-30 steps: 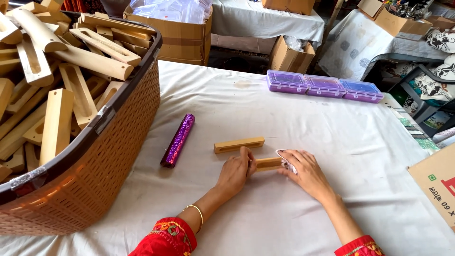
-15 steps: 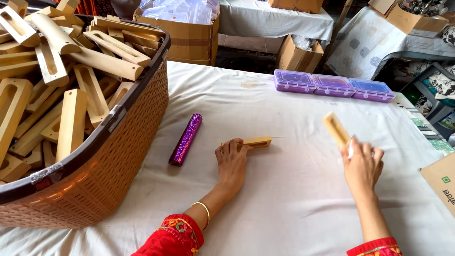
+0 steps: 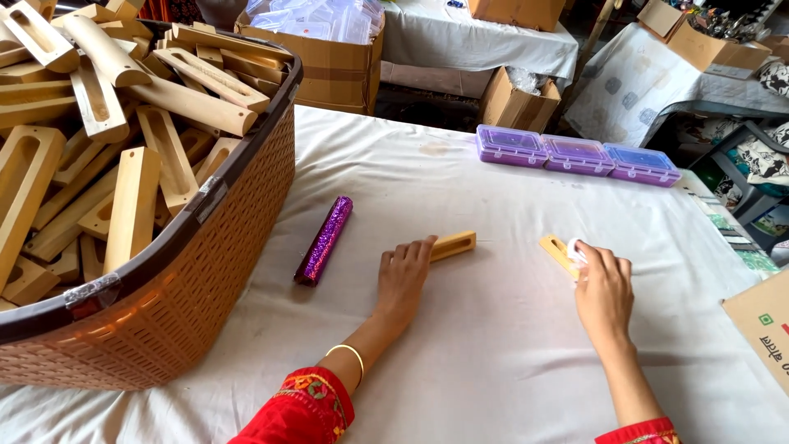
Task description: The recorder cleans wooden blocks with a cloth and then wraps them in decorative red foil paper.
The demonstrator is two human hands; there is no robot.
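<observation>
Near the middle of the frame the left hand [image 3: 403,279] lies flat on the white-clothed table [image 3: 493,362], fingers stretched over the near end of a slotted wooden piece [image 3: 452,244] that rests on the cloth; its grip is loose, pressing rather than closing. To the right of centre the right hand [image 3: 604,288] has its grip closed on a second wooden piece [image 3: 557,251], fingers pinched at one end together with a small white bit [image 3: 575,251], the piece's far end pointing up-left. The two hands are well apart, with bare cloth between them and more bare cloth toward the lower edge of the frame. Just left of the left hand lies a glittery purple tube [image 3: 324,240], near but not touching it. The left third of the frame is filled by a big brown woven basket [image 3: 197,304], heaped past its rim with many slotted wooden blocks [image 3: 131,205]; its wall stands close to the tube. In the upper right, along the table's far edge, three shallow purple and blue lidded plastic boxes [image 3: 575,154] sit in a row, touching; what is inside cannot be told. A cardboard box corner [image 3: 760,325] crosses the right edge, near the right hand. Beyond the table, at the top of the frame, stands a cardboard carton [image 3: 329,66] holding clear plastic cases.
</observation>
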